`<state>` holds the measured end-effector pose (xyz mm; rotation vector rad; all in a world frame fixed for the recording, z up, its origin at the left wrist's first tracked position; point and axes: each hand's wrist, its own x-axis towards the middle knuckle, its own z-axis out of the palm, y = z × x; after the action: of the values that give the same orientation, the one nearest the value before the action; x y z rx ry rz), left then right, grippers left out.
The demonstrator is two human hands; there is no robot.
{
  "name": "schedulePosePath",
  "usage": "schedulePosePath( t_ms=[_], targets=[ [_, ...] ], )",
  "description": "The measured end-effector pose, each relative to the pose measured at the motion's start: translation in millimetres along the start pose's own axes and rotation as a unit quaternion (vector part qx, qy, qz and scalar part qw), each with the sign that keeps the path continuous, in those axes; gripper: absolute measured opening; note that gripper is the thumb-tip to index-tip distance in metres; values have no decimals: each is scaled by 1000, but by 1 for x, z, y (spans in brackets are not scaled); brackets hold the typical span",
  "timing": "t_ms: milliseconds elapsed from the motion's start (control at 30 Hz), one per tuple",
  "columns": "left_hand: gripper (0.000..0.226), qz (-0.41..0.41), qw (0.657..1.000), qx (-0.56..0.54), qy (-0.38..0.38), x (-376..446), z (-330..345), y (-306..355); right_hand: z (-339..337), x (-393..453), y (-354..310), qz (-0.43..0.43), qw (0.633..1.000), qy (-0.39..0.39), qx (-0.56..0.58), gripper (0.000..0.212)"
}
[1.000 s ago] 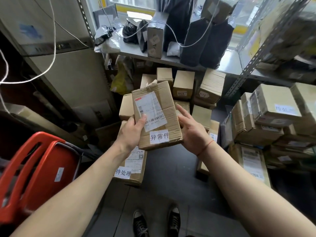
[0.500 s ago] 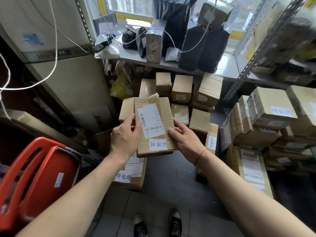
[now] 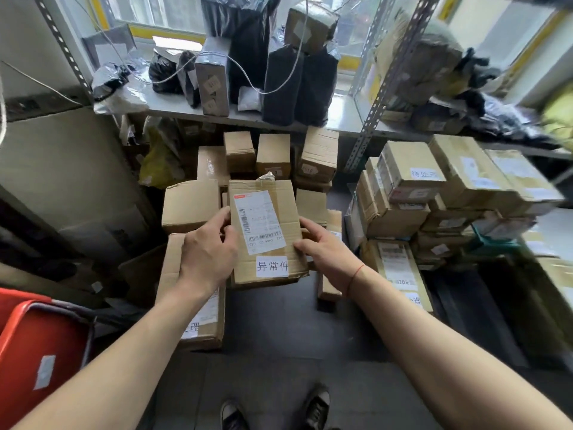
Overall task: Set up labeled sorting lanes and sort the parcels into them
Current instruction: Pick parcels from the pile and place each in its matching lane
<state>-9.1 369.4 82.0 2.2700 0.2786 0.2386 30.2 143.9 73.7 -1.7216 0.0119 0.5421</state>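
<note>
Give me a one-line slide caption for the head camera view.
Both hands, left and right, hold a brown cardboard parcel with a white handwritten label above stacked cardboard boxes.

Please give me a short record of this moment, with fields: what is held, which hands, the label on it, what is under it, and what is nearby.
held item: cardboard box, flat face up
hands: left hand on its left edge, right hand on its right edge
label: white slip reading 异常件, below a shipping label
under it: a pile of boxes on the floor
nearby: red crate at left, box stack at right, shelf behind
</note>
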Motion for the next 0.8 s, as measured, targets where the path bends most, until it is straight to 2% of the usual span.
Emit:
schedulePosePath(
  t_ms=[333, 700, 800],
  targets=[
    [40, 36, 998, 16, -45, -46, 66, 65, -88, -72, 38, 11, 995, 75, 60, 57],
    [40, -3, 999, 17, -30, -132, 183, 187, -241, -169, 78, 21, 997, 67, 41, 72],
    [35, -10, 999, 5, -42, -152, 200, 208, -271, -186, 84, 35, 997, 54, 53, 62]
  ],
)
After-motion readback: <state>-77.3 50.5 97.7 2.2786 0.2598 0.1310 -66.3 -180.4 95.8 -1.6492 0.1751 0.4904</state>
